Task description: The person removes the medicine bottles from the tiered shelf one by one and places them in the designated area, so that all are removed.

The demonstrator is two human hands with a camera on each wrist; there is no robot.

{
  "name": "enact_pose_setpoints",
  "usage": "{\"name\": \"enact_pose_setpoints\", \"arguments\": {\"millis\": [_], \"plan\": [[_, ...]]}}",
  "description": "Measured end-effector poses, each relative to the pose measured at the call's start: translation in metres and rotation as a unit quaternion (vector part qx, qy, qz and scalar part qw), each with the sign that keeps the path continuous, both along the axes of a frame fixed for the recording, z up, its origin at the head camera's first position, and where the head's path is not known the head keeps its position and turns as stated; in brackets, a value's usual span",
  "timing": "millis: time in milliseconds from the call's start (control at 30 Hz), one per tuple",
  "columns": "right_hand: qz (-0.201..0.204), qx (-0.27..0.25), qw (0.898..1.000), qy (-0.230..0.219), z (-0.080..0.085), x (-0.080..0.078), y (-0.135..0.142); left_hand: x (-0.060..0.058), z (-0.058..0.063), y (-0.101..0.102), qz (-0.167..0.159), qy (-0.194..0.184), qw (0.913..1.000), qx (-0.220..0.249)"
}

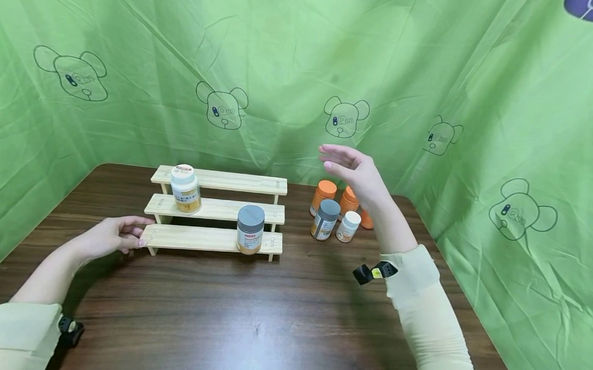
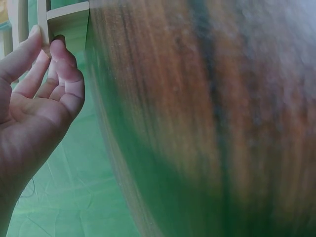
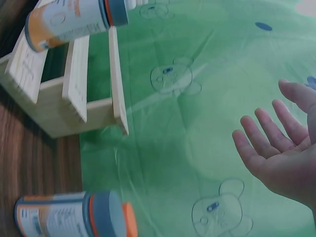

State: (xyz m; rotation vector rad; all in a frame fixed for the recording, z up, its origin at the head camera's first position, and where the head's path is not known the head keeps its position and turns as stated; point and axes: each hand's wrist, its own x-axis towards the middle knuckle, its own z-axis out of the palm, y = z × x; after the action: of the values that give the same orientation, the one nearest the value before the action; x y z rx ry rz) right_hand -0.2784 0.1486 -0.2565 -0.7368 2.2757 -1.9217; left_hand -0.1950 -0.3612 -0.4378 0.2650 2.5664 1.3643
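Observation:
My left hand (image 1: 109, 237) pinches the left end of the lowest step of a three-tier wooden shelf (image 1: 191, 237). In the left wrist view, the thumb (image 2: 32, 42) lies on one side of the board's end and the curled fingers on the other. My right hand (image 1: 351, 168) is raised in the air with nothing in it, fingers loosely extended, over the bottles at the right. A white-capped bottle (image 1: 185, 191) stands on the middle step near its left end. On the lowest step, toward the right, is a grey-capped jar (image 1: 250, 231).
Right of the shelf, a second grey-capped jar (image 1: 324, 221) and a small white bottle (image 1: 348, 228) stand before several orange-capped bottles (image 1: 324, 196), one partly hidden by my right forearm. Green cloth (image 1: 290, 70) hangs behind and beside the brown wooden table (image 1: 213, 318).

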Motion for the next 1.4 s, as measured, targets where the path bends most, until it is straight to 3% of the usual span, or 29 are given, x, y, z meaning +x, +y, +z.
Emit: {"name": "enact_pose_setpoints", "arguments": {"millis": [800, 1400], "plan": [[0.094, -0.050, 0.994, 0.010, 0.004, 0.005, -0.085, 0.004, 0.001, 0.001, 0.000, 0.000, 0.9999, 0.011], [0.115, -0.004, 0.993, -0.004, -0.006, 0.011, -0.151, 0.003, 0.002, 0.001, -0.003, 0.004, 1.0000, 0.008]]}}
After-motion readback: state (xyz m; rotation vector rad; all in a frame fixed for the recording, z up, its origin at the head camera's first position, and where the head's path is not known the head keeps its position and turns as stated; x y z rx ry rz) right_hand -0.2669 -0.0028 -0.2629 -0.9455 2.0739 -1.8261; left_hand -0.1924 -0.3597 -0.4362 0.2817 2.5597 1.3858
